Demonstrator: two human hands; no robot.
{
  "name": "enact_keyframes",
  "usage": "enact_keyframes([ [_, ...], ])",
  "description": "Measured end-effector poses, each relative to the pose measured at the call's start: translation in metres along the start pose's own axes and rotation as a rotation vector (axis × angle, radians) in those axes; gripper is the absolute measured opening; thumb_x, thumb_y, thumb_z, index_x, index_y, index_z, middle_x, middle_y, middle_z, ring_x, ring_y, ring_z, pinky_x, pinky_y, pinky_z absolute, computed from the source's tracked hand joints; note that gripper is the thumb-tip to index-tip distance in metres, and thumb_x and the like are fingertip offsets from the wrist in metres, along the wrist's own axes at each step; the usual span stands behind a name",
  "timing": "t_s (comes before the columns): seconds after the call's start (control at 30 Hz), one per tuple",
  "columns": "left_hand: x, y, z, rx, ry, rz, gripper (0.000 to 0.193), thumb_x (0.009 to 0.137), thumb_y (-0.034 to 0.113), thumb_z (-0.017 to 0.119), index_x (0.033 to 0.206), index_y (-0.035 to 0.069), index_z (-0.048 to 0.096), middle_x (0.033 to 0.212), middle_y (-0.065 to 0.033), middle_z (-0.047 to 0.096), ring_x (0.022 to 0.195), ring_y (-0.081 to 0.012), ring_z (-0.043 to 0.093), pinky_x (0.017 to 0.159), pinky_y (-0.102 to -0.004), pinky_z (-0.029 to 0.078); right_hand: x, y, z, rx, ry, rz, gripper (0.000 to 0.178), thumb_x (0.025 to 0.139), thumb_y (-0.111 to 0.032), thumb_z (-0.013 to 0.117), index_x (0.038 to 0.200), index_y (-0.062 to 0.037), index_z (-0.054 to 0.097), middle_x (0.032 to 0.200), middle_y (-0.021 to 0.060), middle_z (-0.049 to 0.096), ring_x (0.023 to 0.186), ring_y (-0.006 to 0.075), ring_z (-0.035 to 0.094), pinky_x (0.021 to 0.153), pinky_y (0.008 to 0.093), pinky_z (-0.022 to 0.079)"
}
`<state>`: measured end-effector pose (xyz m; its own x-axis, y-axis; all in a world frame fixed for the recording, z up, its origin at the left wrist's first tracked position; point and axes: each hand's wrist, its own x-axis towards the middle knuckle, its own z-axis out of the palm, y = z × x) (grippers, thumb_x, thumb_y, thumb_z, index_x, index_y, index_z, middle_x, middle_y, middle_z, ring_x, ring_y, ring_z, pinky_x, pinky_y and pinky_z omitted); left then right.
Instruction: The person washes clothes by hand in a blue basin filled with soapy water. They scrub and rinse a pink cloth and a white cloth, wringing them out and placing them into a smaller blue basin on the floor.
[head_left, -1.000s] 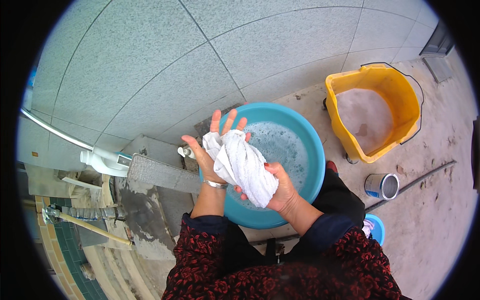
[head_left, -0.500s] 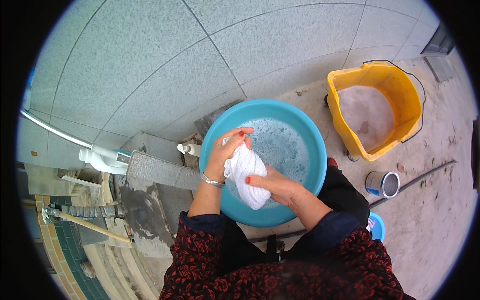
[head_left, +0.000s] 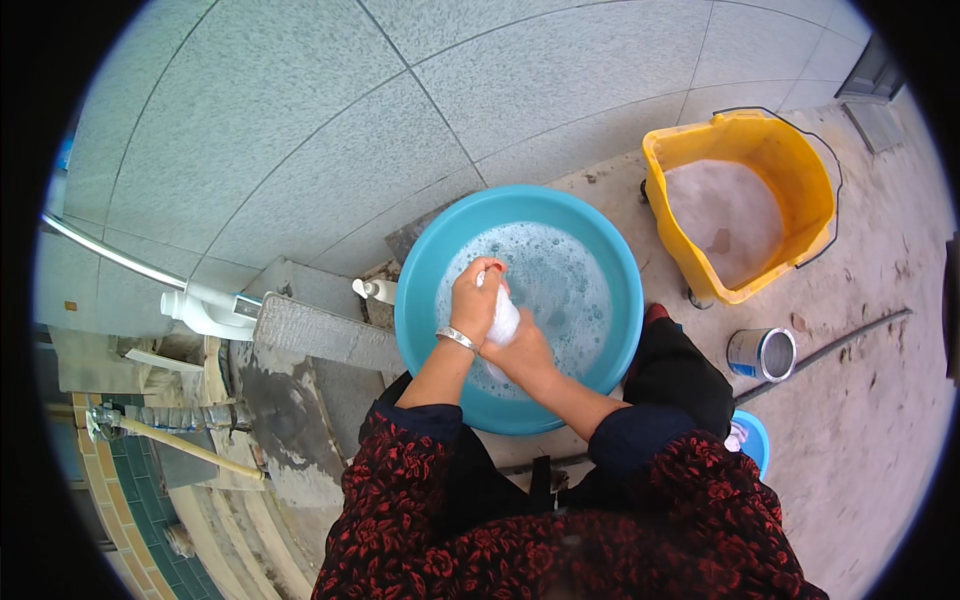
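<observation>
Both my hands grip a wet white cloth (head_left: 504, 322), bunched up small over the basin. Closed round its upper end is my left hand (head_left: 474, 304), a silver bracelet on that wrist. My right hand (head_left: 522, 352) wraps the lower part, close against the left, and a bit of the cloth shows beneath it. Under them stands a round turquoise basin (head_left: 622, 310) with sudsy water (head_left: 566, 290) inside. Much of the cloth is hidden by my fingers.
A yellow wheeled bucket (head_left: 690, 255) holding murky water stands at the right. Near it are a metal can (head_left: 760, 354), a dark hose (head_left: 850, 345) and a small blue basin (head_left: 762, 440). White bottles (head_left: 205, 316) and a pump bottle (head_left: 378, 290) sit left, by the tiled wall (head_left: 300, 130).
My hands have come closer together and tightened on the cloth, which is now squeezed into a smaller bundle. The view has shifted slightly.
</observation>
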<state>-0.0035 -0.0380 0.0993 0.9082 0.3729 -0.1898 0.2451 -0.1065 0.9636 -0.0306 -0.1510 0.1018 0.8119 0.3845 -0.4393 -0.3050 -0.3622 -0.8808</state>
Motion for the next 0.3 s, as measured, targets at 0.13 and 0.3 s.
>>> enact_keyframes([
  [0.13,-0.020,-0.013,-0.013,-0.344,0.139,-0.321,0.039,0.083,0.033,0.058,0.108,0.004,0.053,0.088,-0.0089,0.060,0.078,-0.0168,0.058,0.065,-0.0279,0.047,-0.014,-0.018,-0.020,-0.394,-0.061,-0.119,0.070,0.061,-0.033,0.075,0.114,-0.0024,0.042,0.106,0.0226,0.053,0.095,0.0337,0.056,0.076,0.0391,0.047],
  [0.3,-0.061,-0.018,-0.027,-0.122,0.013,-0.353,0.075,0.072,0.058,0.060,0.126,0.010,0.041,0.123,-0.0099,0.046,0.108,-0.0284,0.051,0.082,-0.0490,0.046,-0.036,-0.020,-0.052,-0.902,-0.155,-0.518,0.078,0.069,-0.033,0.069,0.133,-0.0181,0.028,0.130,0.0240,0.033,0.113,0.0362,0.044,0.084,0.0376,0.045],
])
